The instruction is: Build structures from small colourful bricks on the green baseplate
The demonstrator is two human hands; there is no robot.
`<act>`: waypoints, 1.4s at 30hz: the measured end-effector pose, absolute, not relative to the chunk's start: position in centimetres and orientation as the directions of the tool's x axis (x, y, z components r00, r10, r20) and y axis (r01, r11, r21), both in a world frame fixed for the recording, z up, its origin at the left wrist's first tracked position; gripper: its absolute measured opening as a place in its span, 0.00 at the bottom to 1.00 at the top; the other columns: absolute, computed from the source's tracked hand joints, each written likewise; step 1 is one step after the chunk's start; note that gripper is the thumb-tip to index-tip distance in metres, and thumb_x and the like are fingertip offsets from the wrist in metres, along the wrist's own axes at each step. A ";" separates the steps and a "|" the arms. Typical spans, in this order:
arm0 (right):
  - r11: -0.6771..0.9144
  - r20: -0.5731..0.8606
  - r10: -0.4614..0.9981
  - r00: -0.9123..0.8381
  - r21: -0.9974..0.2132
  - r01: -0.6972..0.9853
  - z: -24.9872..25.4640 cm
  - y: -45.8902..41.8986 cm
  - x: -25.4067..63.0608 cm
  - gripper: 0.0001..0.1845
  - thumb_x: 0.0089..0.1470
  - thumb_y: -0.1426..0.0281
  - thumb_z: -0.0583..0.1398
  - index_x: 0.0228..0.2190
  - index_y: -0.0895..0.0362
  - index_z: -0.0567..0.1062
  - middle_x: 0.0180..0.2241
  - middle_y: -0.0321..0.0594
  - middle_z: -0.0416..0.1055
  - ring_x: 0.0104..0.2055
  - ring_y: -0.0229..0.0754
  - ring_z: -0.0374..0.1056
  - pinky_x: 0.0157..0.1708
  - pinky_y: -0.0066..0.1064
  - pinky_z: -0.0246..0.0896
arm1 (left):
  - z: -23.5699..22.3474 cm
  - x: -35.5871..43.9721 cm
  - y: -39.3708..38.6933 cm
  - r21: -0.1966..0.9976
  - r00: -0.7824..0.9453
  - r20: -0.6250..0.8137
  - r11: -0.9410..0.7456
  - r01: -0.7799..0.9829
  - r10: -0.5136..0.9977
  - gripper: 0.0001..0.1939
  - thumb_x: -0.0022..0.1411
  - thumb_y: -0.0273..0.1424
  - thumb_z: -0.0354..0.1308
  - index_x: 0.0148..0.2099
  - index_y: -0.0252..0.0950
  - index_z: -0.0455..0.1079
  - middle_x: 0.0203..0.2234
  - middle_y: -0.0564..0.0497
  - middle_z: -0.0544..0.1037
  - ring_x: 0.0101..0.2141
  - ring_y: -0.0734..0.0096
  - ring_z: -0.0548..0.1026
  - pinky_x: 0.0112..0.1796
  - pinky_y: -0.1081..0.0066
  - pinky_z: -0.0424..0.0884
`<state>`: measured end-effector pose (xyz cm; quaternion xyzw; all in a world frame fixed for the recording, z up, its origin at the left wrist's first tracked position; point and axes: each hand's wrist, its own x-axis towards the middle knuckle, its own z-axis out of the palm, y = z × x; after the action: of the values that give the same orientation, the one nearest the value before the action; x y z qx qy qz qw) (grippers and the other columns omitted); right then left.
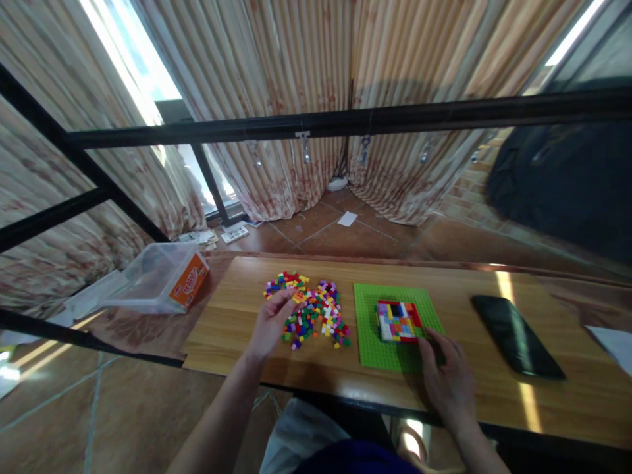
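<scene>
My left hand (pixel 272 321) is over the left side of a loose pile of small coloured toy bricks (pixel 316 313). Its thumb and fingers pinch an orange toy brick (pixel 298 297). To the right lies a green studded baseplate (pixel 368 349). On it stands a low rectangular brick build (pixel 397 322) with a red and white border and a mixed-colour inside; a dark gap shows near its far side. My right hand (pixel 448 372) rests at the baseplate's near right corner, thumb and forefinger apart, their tips by the build's right edge. No brick shows in that hand.
A dark phone-like slab (pixel 516 336) lies on the wooden table (pixel 232 316) at the right, near a white paper (pixel 612 345). Left of the table stands a clear plastic bin (pixel 153 276) with an orange label. A black metal bar (pixel 336 124) crosses beyond the table, before curtains.
</scene>
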<state>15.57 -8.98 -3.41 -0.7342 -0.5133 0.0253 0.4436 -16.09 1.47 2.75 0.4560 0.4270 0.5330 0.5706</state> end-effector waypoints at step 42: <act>0.193 0.250 0.966 0.066 -0.868 0.457 1.6 -1.8 1.8 0.12 0.56 0.70 0.57 0.40 0.55 0.79 0.41 0.44 0.74 0.41 0.42 0.70 0.43 0.33 0.65 | 1.6 -14.1 -2.9 0.675 0.268 -0.434 0.507 -0.535 0.860 0.13 0.49 0.26 0.70 0.40 0.33 0.76 0.28 0.52 0.79 0.29 0.78 0.77 0.36 0.76 0.73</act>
<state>1.77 -1.77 1.57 -0.5705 -0.6236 0.2791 0.4557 -14.13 -2.93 1.65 0.2025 0.4012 0.4530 0.7699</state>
